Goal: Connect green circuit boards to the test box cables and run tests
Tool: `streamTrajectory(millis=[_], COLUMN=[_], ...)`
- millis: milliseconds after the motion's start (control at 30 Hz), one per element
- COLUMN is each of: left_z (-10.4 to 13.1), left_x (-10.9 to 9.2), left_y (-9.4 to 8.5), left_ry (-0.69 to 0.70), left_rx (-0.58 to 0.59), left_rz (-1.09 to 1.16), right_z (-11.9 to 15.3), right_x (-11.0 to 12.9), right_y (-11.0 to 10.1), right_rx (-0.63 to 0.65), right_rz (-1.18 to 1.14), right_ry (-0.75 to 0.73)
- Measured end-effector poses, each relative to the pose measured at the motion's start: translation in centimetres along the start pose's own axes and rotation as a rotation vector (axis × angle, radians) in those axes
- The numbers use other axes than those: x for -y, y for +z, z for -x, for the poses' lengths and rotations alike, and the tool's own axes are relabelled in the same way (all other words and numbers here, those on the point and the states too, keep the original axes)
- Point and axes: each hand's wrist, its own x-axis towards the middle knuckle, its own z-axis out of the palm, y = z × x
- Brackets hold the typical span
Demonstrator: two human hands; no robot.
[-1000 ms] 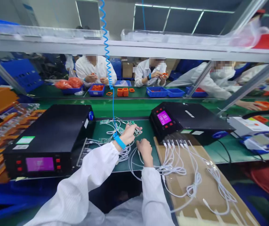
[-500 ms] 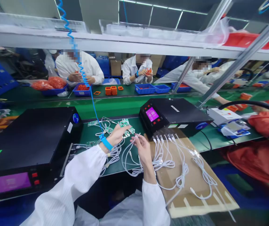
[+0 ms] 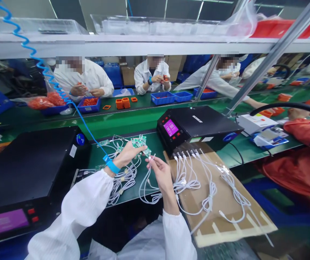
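- Left hand [image 3: 129,152] grips green circuit boards [image 3: 139,141]; slackening could drop one.
- Right hand [image 3: 162,173] pinches a white cable [image 3: 150,159]; snagging could pull it loose.

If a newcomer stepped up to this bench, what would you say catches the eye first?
Probably the glowing magenta screen on the black box right of centre. Next, the blue coiled cord at upper left; below centre, the left hand holds green circuit boards, the right hand a white cable.
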Motion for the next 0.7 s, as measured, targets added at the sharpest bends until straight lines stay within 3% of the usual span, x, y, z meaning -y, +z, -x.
streamTrajectory(millis=[167, 400, 700], left_z=[-0.3, -0.3, -0.5], left_x=[0.2, -0.3, 0.2], left_y=[-0.1, -0.8, -1.7], left_ry=[-0.079, -0.009, -0.054], left_rx=[-0.096, 0.107, 0.188], left_rz=[0.007, -0.037, -0.059], right_z=[-0.2, 0.0, 0.3], right_x=[-0.3, -0.1, -0.2], right_y=[-0.2, -0.4, -0.5], right_rx=[-0.034, 0.044, 0.092], right_rz=[-0.033, -0.003, -0.003], right_ry=[0.009, 0.039, 0.117])
